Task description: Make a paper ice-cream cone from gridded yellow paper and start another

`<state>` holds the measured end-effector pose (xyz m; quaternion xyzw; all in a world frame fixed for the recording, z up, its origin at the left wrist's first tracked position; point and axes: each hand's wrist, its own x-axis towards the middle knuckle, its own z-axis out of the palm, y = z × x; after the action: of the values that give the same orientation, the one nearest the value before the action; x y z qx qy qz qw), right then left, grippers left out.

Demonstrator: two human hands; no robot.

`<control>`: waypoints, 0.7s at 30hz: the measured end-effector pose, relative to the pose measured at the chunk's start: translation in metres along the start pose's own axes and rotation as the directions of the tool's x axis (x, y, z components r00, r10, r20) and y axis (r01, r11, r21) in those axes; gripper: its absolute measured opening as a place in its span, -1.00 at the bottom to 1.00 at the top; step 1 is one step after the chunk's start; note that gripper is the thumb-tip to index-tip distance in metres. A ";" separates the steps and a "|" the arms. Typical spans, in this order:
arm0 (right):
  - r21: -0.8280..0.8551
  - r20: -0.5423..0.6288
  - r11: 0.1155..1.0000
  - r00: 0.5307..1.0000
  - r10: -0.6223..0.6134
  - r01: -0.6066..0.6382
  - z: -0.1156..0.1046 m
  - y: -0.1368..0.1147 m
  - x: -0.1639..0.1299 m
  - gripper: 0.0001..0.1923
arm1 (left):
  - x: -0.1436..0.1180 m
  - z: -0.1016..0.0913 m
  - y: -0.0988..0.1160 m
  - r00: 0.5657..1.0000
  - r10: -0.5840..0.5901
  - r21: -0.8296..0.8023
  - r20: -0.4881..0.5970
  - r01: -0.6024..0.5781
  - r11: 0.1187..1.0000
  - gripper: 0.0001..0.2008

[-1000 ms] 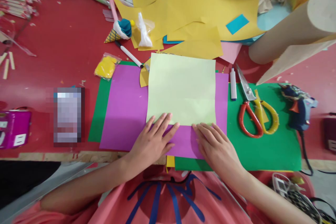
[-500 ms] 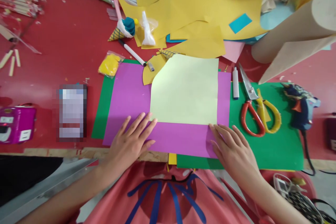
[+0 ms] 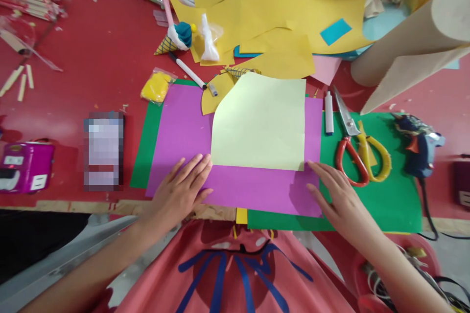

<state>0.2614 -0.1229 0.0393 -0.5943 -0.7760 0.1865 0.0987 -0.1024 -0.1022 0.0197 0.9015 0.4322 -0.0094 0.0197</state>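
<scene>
A pale green sheet (image 3: 260, 122) with a curved upper-left corner lies on a larger purple sheet (image 3: 183, 127). My left hand (image 3: 185, 181) rests flat on the purple sheet, its fingertips at the pale sheet's lower-left corner. My right hand (image 3: 336, 188) is open with fingers stretched out, over the purple sheet's right edge and just right of the pale sheet's lower-right corner. Neither hand holds anything. Beneath the purple lies green sheeting (image 3: 389, 205). Scissors (image 3: 352, 132) with one red and one yellow handle lie right of my right hand, beside a capped marker (image 3: 329, 115).
A glue gun (image 3: 422, 151) lies at the right, near a big brown paper roll (image 3: 404, 44). Behind the sheets are yellow sheets (image 3: 330, 5), a small ice-cream-cone craft (image 3: 176, 38), a pen (image 3: 191, 73) and a yellow packet (image 3: 157, 86). A phone (image 3: 104, 151) lies left.
My right hand has shifted right, off the pale sheet's lower-right corner. My left hand stays by the lower-left corner. The whole view has shifted slightly.
</scene>
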 end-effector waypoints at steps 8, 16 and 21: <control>0.806 0.257 0.422 0.887 0.383 -0.416 -0.005 0.021 0.033 -0.50 | 0.003 -0.001 -0.001 0.987 0.132 -0.159 -0.091 -0.145 0.977 -0.55; 0.759 0.579 0.076 0.723 0.378 -0.647 -0.009 0.023 0.042 -0.60 | -0.001 0.000 -0.001 0.974 0.210 -0.212 -0.088 -0.224 0.951 -0.57; 0.769 0.491 0.194 0.758 0.430 -0.609 -0.007 0.025 0.032 -0.74 | 0.004 -0.001 -0.004 0.977 0.183 -0.285 -0.109 -0.207 0.936 -0.59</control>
<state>0.2774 -0.0853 0.0328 -0.6504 -0.3032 0.6431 0.2675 -0.1029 -0.0969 0.0208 0.9266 0.3376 0.0935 0.1370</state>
